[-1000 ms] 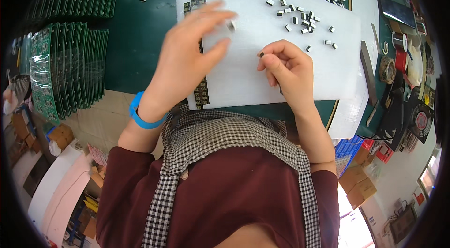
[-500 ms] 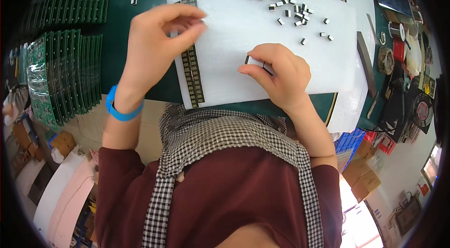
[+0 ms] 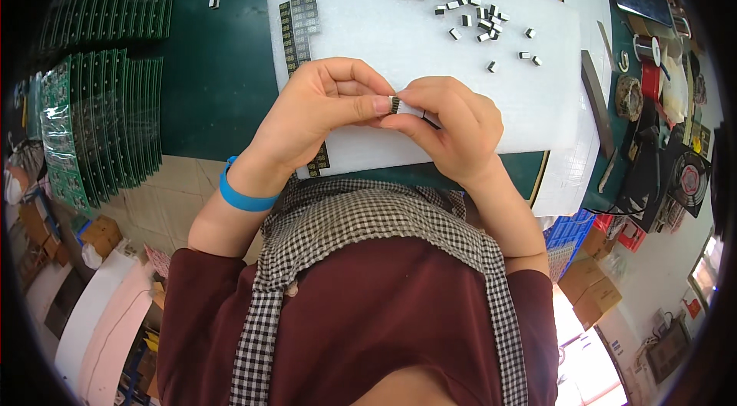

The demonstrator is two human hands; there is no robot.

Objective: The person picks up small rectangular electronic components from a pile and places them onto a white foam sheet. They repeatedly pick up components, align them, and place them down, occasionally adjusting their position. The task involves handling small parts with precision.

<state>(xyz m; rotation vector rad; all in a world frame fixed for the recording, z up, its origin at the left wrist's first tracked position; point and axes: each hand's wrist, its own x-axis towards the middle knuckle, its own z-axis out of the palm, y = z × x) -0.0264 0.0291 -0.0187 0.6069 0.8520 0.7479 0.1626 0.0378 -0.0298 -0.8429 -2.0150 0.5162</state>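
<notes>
boards [image 3: 100, 122]: green, fanned in rows, far left on the mat
strip [image 3: 295, 34]: dark, lies on foam's left edge
left hand [image 3: 318, 110]: closed, thumb and fingers pinching part
part [image 3: 395, 104]: small, dark, held between both hands above foam
right hand [image 3: 453, 126]: closed, pinching part's other side
foam [image 3: 537, 107]: white sheet under hands
loose parts [image 3: 476, 18]: scattered on foam, upper right

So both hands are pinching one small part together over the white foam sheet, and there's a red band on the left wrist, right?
Nearly. The band on the left wrist is blue, not red, as the head view shows. The left hand and right hand do pinch one small part together over the white foam sheet.
</notes>
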